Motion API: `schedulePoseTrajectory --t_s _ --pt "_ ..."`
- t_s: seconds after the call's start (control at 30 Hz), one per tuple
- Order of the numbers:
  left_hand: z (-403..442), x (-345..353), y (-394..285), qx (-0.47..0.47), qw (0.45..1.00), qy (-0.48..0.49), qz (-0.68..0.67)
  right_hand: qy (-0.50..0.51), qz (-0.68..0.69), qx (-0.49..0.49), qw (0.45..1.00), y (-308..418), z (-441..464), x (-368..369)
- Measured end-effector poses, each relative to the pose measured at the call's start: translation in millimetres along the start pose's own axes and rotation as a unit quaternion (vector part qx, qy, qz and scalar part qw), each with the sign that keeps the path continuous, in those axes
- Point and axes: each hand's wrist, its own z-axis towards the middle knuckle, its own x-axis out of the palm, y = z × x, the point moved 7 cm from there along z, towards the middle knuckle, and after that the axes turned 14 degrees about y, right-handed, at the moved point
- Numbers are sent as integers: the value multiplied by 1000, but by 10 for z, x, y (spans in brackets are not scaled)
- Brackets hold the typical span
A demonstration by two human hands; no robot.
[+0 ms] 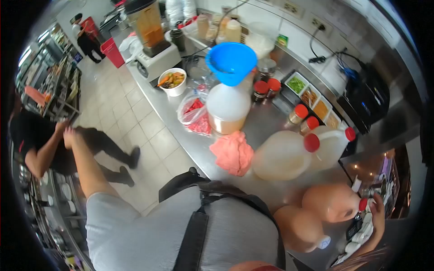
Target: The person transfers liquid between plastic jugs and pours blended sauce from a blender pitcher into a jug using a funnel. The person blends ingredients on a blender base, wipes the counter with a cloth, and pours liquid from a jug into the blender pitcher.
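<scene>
My left arm stretches out to the left, and my left hand (pixel 69 137) is up against the hands of a person in black clothes (pixel 38 140); its fingers are too small to make out. At the right, my right hand (pixel 377 211) is beside the red cap of a jug of orange-pink liquid (pixel 332 203), fingers apart and holding nothing I can see. A second such jug (pixel 298 228) with a white cap lies next to it. Beside that hand are a black calculator-like device (pixel 354 228) and several white items (pixel 357 241).
On the steel counter stand a jug with a blue funnel (pixel 231 63), pale jugs with red caps (pixel 285 156), a pink cloth (pixel 233 152), a bag of red pieces (pixel 196 115), a white tub of vegetables (pixel 172 82) and a blender (pixel 147 27). Another person (pixel 85 38) stands farther back.
</scene>
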Motion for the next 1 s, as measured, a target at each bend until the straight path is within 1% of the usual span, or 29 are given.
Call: schedulePoseTrajectory --t_s 0.03,0.07,0.1,0.13,0.17,0.2,0.23,0.27,0.3,0.37,0.43,0.5,0.53,0.6,0.63,0.67,0.7,0.73,0.77,0.83,0.87,0.93,0.97,1.0 --pt "145 155 272 -90 902 22 421 1 -10 -8 1000 346 -141 13" --pt "223 376 608 -100 889 -62 442 -15 -14 -32 999 763 -312 52" --pt "401 522 900 -65 861 -61 500 -31 -17 -55 998 1122 -456 114" --pt "455 890 1276 -66 839 -47 537 -30 -23 -58 998 1364 -546 197" --pt "316 1402 1631 -79 837 -42 540 -52 -40 -92 994 1613 -648 270" --pt "131 1828 1997 -51 838 63 539 -72 -57 -123 988 1873 -739 378" --pt "-123 2267 2345 -89 806 134 570 -77 -68 -126 987 2159 -812 528" --pt "-200 2405 2706 -155 748 244 597 -68 -85 -117 987 2459 -869 733" --pt "-249 2399 3023 -173 683 312 637 -58 -105 -105 987 2768 -922 969" --pt "-280 2089 3669 -187 526 500 661 -29 -146 -78 986 3416 -993 1479" --pt "-423 1655 4082 -226 497 501 671 8 -190 -42 981 4045 -987 2031" --pt "-492 1353 4307 -183 423 546 699 45 -234 -18 971 4643 -893 2558" --pt "-526 1287 4358 -188 425 548 696 46 -236 -13 970 4867 -839 2725" --pt "-625 1338 4348 -91 468 570 669 77 -330 -70 938 5326 -714 3169" --pt "-626 1298 4367 -96 472 572 664 78 -332 -62 938 5331 -658 3328" --pt "-613 1320 4331 -70 476 580 657 60 -322 -98 940 5272 -651 3451" --pt "-583 1350 4295 -47 479 588 650 46 -311 -133 940 5423 -646 3549" --pt "-522 1362 4284 -53 482 589 647 52 -314 -124 940 5520 -644 3572" --pt "-454 1375 4281 -61 482 592 643 89 -306 -140 938 5792 -545 3666" --pt "-329 1458 4302 -10 470 616 633 150 -286 -174 930 6309 -292 3824" --pt "-248 1364 4382 -12 473 619 627 148 -286 -168 932 6481 -183 3858" --pt "-108 1056 4529 -70 547 583 597 137 -315 -162 925 6766 5 3934" --pt "-120 1013 4554 -80 549 587 590 141 -315 -150 927 6881 122 3980" --pt "-121 988 4551 -88 559 583 583 138 -306 -181 924 7038 219 4045"
